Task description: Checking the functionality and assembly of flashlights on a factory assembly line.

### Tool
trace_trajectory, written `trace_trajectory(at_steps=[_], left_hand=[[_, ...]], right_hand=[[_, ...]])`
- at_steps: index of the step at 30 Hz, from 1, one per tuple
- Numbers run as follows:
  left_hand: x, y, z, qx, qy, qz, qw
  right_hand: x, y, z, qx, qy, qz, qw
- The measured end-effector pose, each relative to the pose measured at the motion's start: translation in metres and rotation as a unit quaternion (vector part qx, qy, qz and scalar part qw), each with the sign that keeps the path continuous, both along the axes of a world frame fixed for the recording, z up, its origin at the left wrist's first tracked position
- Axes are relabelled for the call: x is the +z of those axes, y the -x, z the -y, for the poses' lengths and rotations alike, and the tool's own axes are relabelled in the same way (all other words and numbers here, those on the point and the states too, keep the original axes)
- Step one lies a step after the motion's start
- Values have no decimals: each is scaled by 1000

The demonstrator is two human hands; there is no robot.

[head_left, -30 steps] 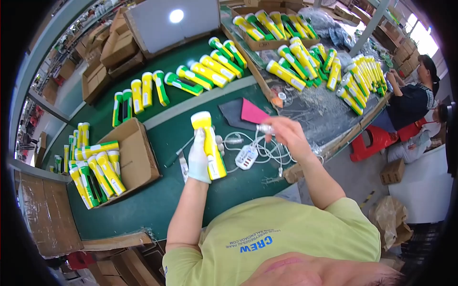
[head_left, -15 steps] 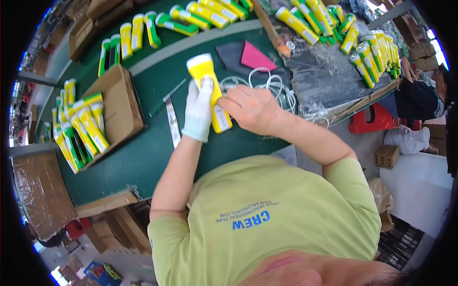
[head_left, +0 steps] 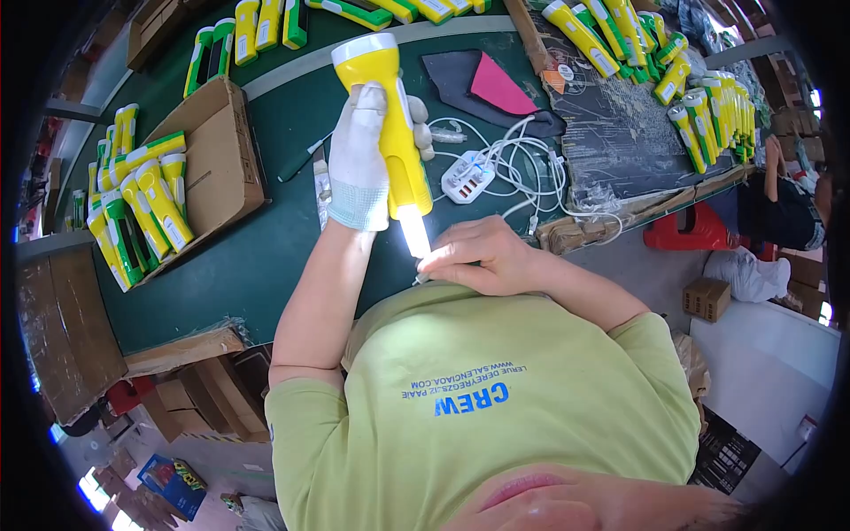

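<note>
Down from the torch's side, my bare right hand (head_left: 485,257) has slid to its lower end since half a second ago, and a glaring white strip (head_left: 413,234) now shows there. The torch (head_left: 400,142), yellow with a pale head, stands tilted in front of me, head away from me and leaning slightly left.

My left hand (head_left: 359,150), in a white glove, is wrapped round the torch's upper body: palm on its left side, fingertips curling past its right edge. So the torch lies within that grip, its head beyond my fingers and its lower end nearer my chest. My right hand is just below and right of it, thumb and fingertips pinched on a small pale piece (head_left: 421,278), too small to identify, at the strip's lower end.

Right of the torch, a white charger (head_left: 467,179) lies on the green bench (head_left: 239,292) beside looped white cables (head_left: 536,173). Farther off is a dark cloth (head_left: 450,80) with a pink cloth (head_left: 505,86) on it. Left of my glove lies a screwdriver (head_left: 299,164); beyond it, an open carton (head_left: 221,146) holds more yellow and green torches (head_left: 152,208). At far right, 1 co-worker (head_left: 784,208) sits.
</note>
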State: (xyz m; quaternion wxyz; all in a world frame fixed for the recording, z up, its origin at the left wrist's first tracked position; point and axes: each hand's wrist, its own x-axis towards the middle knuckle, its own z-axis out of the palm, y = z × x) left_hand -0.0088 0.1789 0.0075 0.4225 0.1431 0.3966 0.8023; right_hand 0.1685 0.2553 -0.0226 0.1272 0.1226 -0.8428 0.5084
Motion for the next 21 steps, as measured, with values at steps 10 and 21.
trace_trajectory(at_steps=[10,21], left_hand=[[-25,-27,11,-89,-6,59,994],[6,-54,17,-84,2,45,995]], right_hand=[[30,25,-44,-162,504,172,831],[60,14,-41,-230,189,39,954]])
